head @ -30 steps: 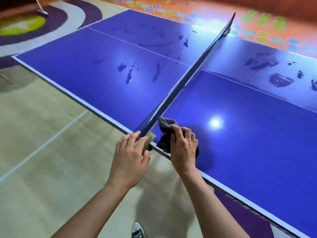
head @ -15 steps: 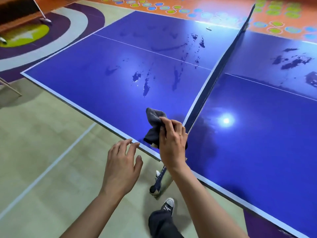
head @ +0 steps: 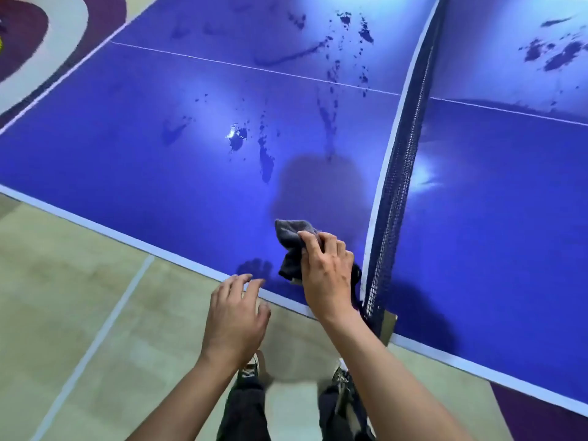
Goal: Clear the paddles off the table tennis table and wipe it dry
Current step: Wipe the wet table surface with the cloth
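Many dark wet patches (head: 265,160) spot the blue table tennis table (head: 159,186). Most lie on the half left of the net (head: 401,173), around the white middle line, and more lie on the far right half. The table stands on a tan floor (head: 79,297) marked with white lines, and purple and white curved bands show at the upper left.

The grey cloth (head: 291,240) is bunched close to the table's near edge, just left of the net. The right hand (head: 326,272) grips it with curled fingers, and its front part sticks out past the fingertips. The left hand (head: 235,316) holds nothing, its fingers loosely spread with the tips at the near edge.

The right forearm mostly hides the net's near post, and the table's far edge is cut off.
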### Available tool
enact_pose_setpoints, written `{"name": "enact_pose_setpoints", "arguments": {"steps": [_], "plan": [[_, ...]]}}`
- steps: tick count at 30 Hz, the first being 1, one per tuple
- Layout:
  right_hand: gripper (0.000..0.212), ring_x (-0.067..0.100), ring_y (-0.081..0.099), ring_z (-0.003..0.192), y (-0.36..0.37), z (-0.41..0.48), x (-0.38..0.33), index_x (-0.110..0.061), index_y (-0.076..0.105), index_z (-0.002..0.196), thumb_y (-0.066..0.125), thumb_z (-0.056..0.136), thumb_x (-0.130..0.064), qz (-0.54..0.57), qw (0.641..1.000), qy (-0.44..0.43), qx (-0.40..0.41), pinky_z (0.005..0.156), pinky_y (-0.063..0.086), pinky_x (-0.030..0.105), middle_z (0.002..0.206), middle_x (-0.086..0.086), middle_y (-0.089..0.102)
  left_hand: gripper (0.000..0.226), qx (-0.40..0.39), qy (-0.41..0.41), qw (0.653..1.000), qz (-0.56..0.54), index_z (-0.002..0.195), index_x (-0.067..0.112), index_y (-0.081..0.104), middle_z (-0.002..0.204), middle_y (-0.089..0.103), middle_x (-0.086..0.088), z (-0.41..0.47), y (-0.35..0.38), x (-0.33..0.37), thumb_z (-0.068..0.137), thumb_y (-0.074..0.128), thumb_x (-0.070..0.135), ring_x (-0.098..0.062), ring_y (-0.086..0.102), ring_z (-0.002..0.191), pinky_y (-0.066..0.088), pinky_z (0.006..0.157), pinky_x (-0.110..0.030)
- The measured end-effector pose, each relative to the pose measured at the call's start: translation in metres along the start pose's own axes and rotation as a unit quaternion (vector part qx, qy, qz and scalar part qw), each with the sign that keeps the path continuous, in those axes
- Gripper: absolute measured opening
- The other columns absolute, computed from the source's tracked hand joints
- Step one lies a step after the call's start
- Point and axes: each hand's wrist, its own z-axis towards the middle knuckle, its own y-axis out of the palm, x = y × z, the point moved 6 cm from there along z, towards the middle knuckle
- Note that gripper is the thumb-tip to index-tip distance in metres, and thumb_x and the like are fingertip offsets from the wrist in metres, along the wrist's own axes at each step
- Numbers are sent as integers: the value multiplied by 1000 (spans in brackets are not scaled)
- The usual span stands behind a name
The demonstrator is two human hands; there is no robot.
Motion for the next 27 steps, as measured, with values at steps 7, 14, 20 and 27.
{"name": "enact_pose_setpoints", "arguments": {"steps": [7, 14, 20, 27], "plan": [[42, 33, 59, 104, 33, -18, -7, -28, 66, 127, 60, 85, -25, -157, 980, 104, 58, 88, 37, 46, 121, 10, 63, 45, -60, 131, 989, 17, 116, 15, 68, 118, 65, -10, 50, 35, -51, 87, 41, 37, -34, 60, 111, 51, 92, -48], [53, 25, 39, 146, 98, -70, 12, -32, 56, 145, 47, 95, -48, -169, 964, 204, -4, 120, 17, 57, 152, 9, 52, 50, -71, 196, 978, -27, 125, 15, 64, 127, 62, -11, 77, 64, -71, 89, 39, 37, -35, 56, 118, 48, 96, -49], [58, 26, 36, 148, 91, -62, 21, -27, 50, 151, 49, 97, -48, -143, 970, 188, 49, 124, 20, 53, 156, 11, 45, 49, -70, 225, 971, -51, 126, 13, 64, 130, 60, -13, 81, 91, -66, 89, 40, 34, -37, 57, 119, 50, 95, -50], [65, 23, 24, 155, 117, -52, 39, -31, 37, 158, 38, 100, -59, -175, 957, 229, 35, 126, 13, 55, 167, 9, 28, 50, -68, 241, 967, -50, 130, 14, 63, 138, 57, -12, 100, 103, -60, 88, 43, 32, -34, 54, 126, 46, 102, -46]]}}
